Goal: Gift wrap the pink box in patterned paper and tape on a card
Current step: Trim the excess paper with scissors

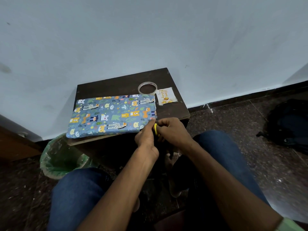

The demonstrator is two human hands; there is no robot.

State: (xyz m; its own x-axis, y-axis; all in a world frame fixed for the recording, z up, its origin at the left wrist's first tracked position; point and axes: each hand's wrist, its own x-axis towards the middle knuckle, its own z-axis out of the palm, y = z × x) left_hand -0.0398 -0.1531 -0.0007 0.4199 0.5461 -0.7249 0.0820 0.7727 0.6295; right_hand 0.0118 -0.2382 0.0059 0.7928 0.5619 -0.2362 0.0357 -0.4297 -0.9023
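Gripping yellow scissors [155, 129], right hand [173, 132] beside wrapped box [111, 115].

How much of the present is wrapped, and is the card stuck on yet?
Done: the patterned paper already covers the whole top of the box; no pink shows. In hand: both hands meet at the box's near right corner, the left hand touching the paper and the right hand at yellow-handled scissors. Left: the card lies loose on the table beside the tape roll, not yet taped on.
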